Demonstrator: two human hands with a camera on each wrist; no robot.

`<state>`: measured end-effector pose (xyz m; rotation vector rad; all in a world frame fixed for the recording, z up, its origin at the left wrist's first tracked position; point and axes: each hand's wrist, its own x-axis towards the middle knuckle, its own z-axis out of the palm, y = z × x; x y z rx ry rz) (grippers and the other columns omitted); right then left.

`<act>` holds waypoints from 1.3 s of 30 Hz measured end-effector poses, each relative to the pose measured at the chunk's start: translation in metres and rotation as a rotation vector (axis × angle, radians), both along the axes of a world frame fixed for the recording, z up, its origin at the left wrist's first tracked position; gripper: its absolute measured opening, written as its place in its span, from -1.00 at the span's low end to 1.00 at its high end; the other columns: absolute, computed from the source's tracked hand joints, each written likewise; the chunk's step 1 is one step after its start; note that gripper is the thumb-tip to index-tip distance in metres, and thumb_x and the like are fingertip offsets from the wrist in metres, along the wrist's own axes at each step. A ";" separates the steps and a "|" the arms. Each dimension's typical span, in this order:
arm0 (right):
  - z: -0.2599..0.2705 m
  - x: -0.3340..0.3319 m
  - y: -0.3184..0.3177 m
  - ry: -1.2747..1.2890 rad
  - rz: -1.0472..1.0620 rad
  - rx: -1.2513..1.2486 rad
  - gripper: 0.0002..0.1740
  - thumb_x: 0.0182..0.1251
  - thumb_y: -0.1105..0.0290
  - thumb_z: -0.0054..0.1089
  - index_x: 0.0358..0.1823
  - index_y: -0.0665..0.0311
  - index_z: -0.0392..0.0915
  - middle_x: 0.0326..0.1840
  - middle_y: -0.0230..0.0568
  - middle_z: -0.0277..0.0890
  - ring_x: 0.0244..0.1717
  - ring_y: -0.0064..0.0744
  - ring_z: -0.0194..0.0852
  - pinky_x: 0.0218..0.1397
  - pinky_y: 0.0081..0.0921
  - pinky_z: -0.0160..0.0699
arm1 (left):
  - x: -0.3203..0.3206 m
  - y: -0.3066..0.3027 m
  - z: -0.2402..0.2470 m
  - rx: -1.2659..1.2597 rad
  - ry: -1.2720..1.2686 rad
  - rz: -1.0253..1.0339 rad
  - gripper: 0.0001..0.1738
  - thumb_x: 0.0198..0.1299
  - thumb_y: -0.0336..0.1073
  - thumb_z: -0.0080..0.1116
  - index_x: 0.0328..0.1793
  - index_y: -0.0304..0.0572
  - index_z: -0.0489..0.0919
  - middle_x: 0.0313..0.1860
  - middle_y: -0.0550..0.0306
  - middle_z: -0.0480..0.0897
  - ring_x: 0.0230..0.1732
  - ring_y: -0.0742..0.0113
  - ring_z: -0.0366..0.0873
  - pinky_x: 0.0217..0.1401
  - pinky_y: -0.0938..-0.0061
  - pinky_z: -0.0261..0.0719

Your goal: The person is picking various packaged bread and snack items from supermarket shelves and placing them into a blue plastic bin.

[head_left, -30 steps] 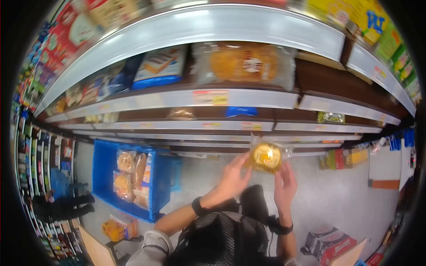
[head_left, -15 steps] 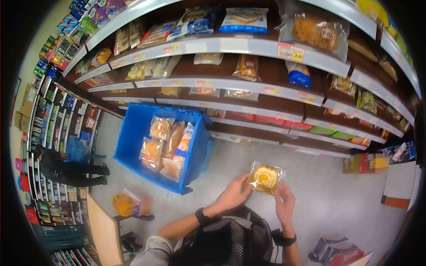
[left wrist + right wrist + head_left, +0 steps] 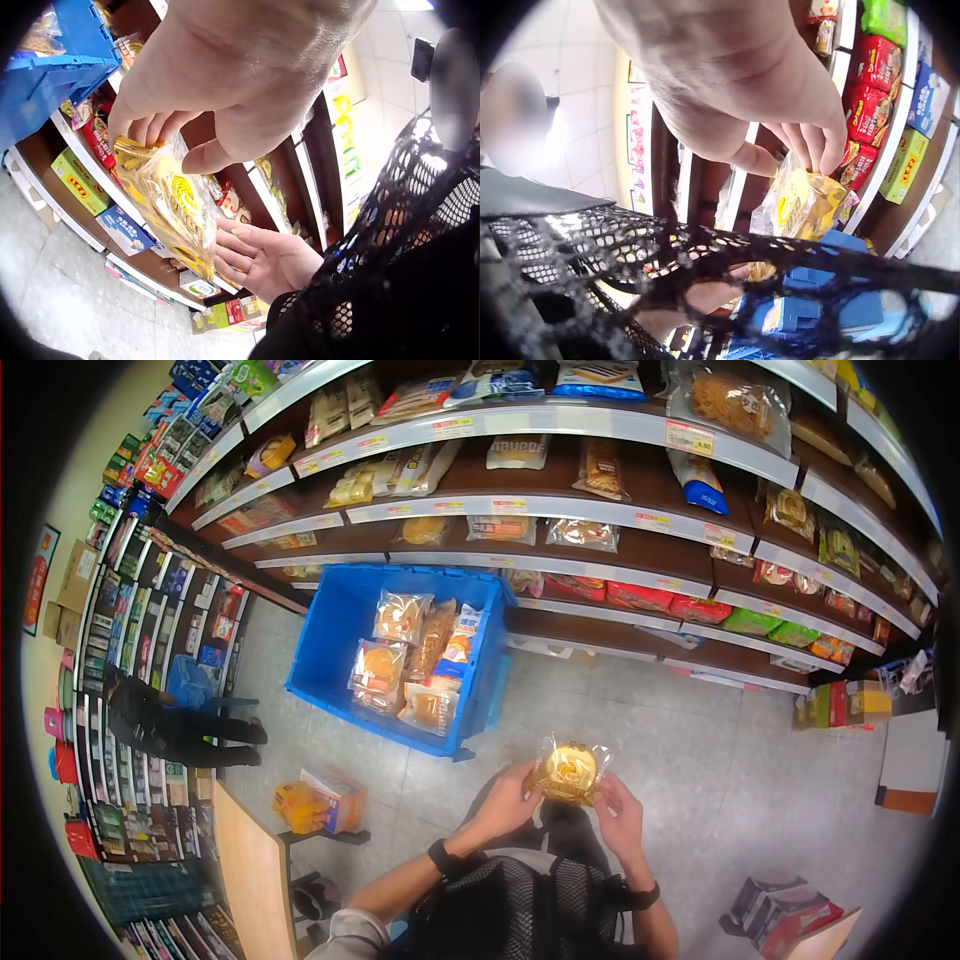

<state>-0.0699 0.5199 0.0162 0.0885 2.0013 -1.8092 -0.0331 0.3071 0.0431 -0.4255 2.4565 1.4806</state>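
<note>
Two hands hold one bun packet (image 3: 570,770), lowered from the shelves (image 3: 560,510) to chest height near the blue crate (image 3: 335,625), so it is not yet placed anywhere. From the left wrist, the left hand (image 3: 225,82) curls its grip over the wrapper's top. From the right wrist, the right hand (image 3: 742,82) pinches the packet's upper edge.

Clear bun packet (image 3: 569,769): golden-yellow with yellow print. Crate (image 3: 335,622): blue. Floor (image 3: 760,800): grey tiles. Shelf rails (image 3: 560,508): white.
</note>
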 end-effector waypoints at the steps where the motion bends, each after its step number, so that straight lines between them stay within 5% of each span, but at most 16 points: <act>1: 0.000 0.001 -0.004 0.014 0.020 0.006 -0.52 0.34 0.56 0.09 0.28 0.51 0.35 0.05 -0.02 0.60 0.11 -0.30 0.59 0.21 -0.43 0.52 | 0.003 -0.004 0.000 0.007 0.002 0.015 -0.49 0.20 -0.40 0.17 0.27 -0.47 0.39 0.01 -0.26 0.61 0.06 -0.02 0.61 0.16 0.28 0.54; 11: 0.008 -0.003 -0.087 0.092 0.151 0.038 -0.52 0.33 0.56 0.12 0.26 0.55 0.35 0.06 0.02 0.61 0.11 -0.29 0.59 0.21 -0.44 0.52 | 0.026 -0.084 -0.003 0.021 0.025 0.117 -0.50 0.22 -0.42 0.17 0.27 -0.48 0.40 0.01 -0.23 0.62 0.05 0.09 0.62 0.15 0.32 0.56; 29: -0.019 0.017 -0.380 0.043 0.110 0.084 -0.42 0.30 0.51 0.16 0.33 0.55 0.26 0.16 0.16 0.52 0.18 -0.19 0.55 0.21 -0.39 0.55 | 0.032 -0.383 -0.047 0.007 0.061 0.042 -0.45 0.18 -0.41 0.20 0.31 -0.42 0.39 -0.06 -0.26 0.64 0.00 0.07 0.65 0.07 0.33 0.58; 39: -0.029 -0.034 -0.418 0.037 0.208 0.258 -0.39 0.28 0.49 0.16 0.35 0.50 0.23 0.11 0.19 0.55 0.14 -0.11 0.58 0.17 -0.37 0.58 | -0.019 -0.426 -0.097 0.027 0.004 -0.032 -0.43 0.21 -0.37 0.22 0.30 -0.51 0.37 0.09 -0.28 0.59 0.14 0.03 0.59 0.20 0.31 0.54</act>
